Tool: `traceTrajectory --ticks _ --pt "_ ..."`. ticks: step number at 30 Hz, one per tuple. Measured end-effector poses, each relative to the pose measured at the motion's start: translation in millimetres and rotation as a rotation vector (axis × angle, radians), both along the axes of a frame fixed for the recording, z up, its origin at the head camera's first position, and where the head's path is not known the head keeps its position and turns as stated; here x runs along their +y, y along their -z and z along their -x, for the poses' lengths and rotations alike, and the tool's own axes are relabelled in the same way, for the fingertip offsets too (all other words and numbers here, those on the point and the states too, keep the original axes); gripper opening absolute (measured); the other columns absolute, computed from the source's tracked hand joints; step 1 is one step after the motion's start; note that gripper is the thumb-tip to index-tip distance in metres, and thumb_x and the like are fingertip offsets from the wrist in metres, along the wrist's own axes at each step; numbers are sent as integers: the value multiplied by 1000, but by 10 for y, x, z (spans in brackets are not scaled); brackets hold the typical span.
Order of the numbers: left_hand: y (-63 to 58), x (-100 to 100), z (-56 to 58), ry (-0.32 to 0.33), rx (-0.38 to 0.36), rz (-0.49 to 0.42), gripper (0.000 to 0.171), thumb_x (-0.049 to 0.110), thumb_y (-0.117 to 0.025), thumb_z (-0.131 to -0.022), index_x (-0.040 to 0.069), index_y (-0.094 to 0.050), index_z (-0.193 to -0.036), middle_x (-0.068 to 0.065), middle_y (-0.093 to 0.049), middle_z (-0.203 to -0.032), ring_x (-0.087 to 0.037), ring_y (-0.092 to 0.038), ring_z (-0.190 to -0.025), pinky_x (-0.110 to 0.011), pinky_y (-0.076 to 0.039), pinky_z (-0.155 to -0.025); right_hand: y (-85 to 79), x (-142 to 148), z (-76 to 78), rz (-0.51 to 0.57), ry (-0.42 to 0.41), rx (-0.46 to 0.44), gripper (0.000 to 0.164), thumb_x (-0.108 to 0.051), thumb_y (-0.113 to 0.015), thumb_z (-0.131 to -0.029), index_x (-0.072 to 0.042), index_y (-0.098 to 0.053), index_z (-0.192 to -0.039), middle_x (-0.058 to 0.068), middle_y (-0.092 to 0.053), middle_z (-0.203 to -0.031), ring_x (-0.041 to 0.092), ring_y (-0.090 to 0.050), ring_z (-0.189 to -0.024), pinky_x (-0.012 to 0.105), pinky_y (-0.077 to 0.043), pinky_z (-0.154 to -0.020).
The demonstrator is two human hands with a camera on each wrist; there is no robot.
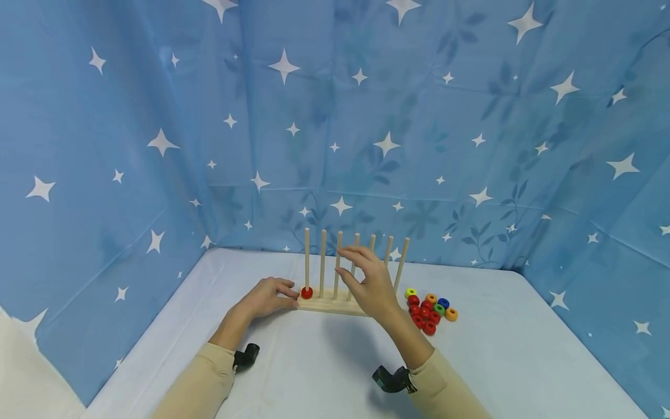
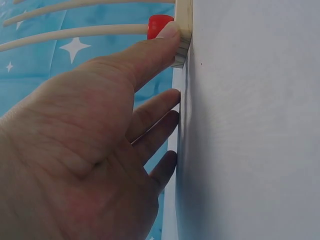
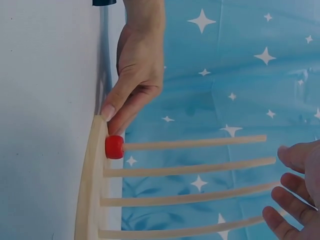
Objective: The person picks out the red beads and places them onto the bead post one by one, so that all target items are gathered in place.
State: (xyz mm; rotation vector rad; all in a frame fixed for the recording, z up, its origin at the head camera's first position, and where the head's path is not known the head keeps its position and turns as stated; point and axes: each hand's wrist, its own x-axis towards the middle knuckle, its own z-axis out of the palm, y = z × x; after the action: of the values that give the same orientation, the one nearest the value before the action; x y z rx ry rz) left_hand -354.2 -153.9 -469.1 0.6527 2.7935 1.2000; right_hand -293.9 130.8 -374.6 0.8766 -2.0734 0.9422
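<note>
On the table (image 1: 293,372), we have a wooden peg rack (image 1: 324,305) with seven pegs (image 1: 323,262), the leftmost carrying one red bead (image 1: 307,294) seated at its foot. We pinch the rack's left end with the left hand (image 1: 266,298), while the right hand (image 1: 374,288), thumb and fingers spread, hangs by the pegs and partly blocks our view of those toward the right. Just beside the right end lie loose beads (image 1: 426,312) in red, orange, yellow, green and blue; a star-patterned curtain (image 1: 324,157) hangs behind.
</note>
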Motion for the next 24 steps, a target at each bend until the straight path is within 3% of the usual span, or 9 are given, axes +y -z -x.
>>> traceTrajectory --ticks 8,24 --pt "-5 6 -14 -2 0 -18 24 24 -85 -88 16 -84 -110 -15 -66 -142 -43 -51 -142 -61 -38 -118 64 62 10 2 26 6 35 -10 -79 -93 -6 -74 -127 8 -71 -126 26 -69 -118 47 -58 -97" --pt "-14 -2 -8 21 -4 -13 24 24 -83 -90 14 -83 -112 -16 -65 -143 -43 -51 -142 -60 -38 -118 3 267 13 42 51 -41 35 -8 -78 -93 -6 -73 -127 8 -71 -127 26 -69 -108 45 -59 -87"
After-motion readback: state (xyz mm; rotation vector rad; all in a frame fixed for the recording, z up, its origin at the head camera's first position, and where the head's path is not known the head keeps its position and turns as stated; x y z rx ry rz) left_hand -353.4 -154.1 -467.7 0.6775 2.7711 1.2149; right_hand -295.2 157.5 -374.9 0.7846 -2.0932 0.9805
